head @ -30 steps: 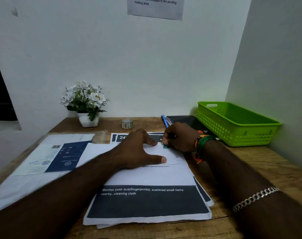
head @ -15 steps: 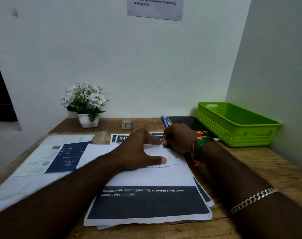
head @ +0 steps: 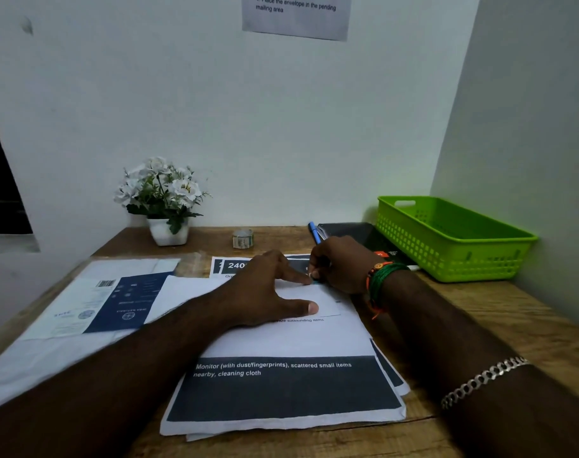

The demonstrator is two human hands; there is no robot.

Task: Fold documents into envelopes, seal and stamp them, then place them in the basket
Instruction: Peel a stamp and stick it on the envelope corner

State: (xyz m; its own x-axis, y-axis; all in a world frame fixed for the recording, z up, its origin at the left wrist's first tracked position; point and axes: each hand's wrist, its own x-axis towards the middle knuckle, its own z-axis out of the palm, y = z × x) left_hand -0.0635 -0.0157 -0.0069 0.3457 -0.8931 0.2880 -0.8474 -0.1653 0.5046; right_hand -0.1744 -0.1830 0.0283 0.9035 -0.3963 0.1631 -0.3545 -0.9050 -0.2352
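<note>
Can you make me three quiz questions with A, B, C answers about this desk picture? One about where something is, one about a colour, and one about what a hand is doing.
1. Where is the flower pot?
A. At the back left of the desk, by the wall
B. Inside the basket
C. On top of the papers

2. What colour is the basket?
A. Red
B. Bright green
C. Black

3. What is the left hand doing?
A. Holding the flower pot
B. Waving in the air
C. Pressing flat on the white paper

Answers:
1 A, the pot stands by the wall, left of the small tape roll.
2 B, its walls and rim are bright green.
3 C, its fingers are spread on the sheet while the right hand pinches something small at the sheet's far edge.
</note>
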